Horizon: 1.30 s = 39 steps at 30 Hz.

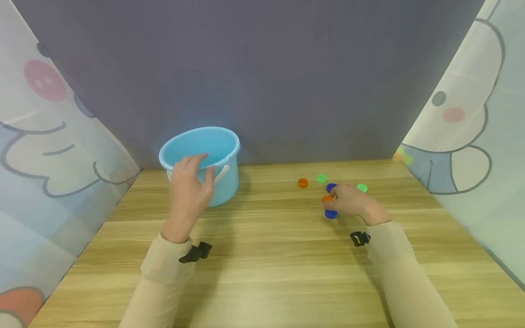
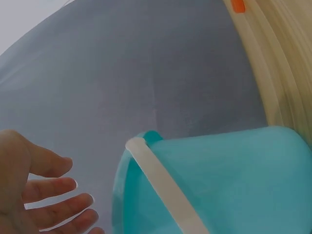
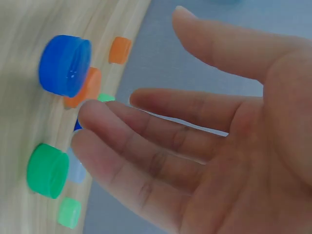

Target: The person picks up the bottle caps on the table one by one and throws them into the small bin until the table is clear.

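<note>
A light blue bucket with a white handle stands upright at the back left of the table. My left hand is held by the bucket's near rim, thumb and fingers spread with nothing between them. Over a loose group of small bottle caps hovers my right hand. In the right wrist view its fingers are extended and hold nothing. Close to it lie a blue cap, an orange cap and a green cap. The hand hides part of the group in the head view.
Farther back on the wooden table are another orange cap and a light green cap. A dark grey panel rises behind the table. Printed cartoon sheets flank both sides.
</note>
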Each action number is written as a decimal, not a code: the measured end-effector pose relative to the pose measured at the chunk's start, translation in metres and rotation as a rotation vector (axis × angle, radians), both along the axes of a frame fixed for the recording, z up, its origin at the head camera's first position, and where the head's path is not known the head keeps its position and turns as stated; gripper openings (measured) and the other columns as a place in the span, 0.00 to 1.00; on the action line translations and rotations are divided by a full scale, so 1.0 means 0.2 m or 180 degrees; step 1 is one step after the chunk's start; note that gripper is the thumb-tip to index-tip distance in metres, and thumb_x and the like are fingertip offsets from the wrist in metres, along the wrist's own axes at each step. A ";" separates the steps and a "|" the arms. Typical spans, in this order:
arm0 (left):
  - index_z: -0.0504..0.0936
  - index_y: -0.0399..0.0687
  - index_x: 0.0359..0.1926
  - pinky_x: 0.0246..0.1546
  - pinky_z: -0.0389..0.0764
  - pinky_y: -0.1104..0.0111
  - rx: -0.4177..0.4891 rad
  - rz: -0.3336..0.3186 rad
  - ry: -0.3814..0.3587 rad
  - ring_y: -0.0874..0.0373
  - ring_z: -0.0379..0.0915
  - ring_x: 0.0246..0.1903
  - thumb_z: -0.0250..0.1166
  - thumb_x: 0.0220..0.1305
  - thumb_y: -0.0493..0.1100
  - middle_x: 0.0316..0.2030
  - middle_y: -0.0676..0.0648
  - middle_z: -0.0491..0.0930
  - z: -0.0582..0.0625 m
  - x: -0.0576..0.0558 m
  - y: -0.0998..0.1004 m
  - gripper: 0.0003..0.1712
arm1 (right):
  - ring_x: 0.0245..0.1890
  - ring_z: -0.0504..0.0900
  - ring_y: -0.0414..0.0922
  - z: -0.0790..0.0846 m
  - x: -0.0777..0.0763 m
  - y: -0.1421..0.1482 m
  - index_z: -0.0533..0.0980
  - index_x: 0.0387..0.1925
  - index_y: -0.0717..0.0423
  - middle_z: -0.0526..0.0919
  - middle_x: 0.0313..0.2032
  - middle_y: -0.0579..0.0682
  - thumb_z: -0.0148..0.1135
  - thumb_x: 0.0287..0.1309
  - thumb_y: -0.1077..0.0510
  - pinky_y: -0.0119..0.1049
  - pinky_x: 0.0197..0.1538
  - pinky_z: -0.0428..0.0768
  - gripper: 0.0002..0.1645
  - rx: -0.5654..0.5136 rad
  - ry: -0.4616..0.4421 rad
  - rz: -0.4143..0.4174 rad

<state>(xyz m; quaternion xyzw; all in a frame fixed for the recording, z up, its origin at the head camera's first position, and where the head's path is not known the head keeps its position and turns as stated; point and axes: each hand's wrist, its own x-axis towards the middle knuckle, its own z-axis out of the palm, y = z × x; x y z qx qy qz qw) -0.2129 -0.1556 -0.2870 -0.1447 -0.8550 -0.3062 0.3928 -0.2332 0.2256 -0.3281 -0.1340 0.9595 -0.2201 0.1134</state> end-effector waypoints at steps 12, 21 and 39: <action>0.84 0.28 0.47 0.53 0.71 0.43 -0.0079 0.0122 0.0102 0.32 0.75 0.48 0.68 0.62 0.34 0.45 0.29 0.82 -0.03 -0.07 -0.07 0.15 | 0.16 0.56 0.38 -0.06 -0.04 0.02 0.62 0.12 0.47 0.57 0.14 0.40 0.70 0.59 0.55 0.32 0.24 0.59 0.28 0.0115 -0.0037 0.0019; 0.85 0.31 0.45 0.52 0.70 0.44 -0.0233 0.0130 -0.0081 0.34 0.75 0.46 0.73 0.60 0.39 0.44 0.31 0.83 -0.03 -0.09 -0.10 0.17 | 0.17 0.59 0.39 -0.07 -0.05 0.02 0.64 0.13 0.48 0.58 0.15 0.41 0.72 0.60 0.54 0.32 0.26 0.62 0.28 0.0278 -0.0143 -0.0015; 0.86 0.35 0.47 0.51 0.68 0.40 -0.0528 0.0300 -0.0413 0.33 0.74 0.46 0.72 0.59 0.38 0.44 0.33 0.84 -0.05 -0.08 -0.11 0.15 | 0.38 0.73 0.50 -0.11 -0.06 0.01 0.79 0.46 0.69 0.75 0.38 0.55 0.74 0.57 0.56 0.39 0.38 0.75 0.23 0.0419 -0.0325 -0.0167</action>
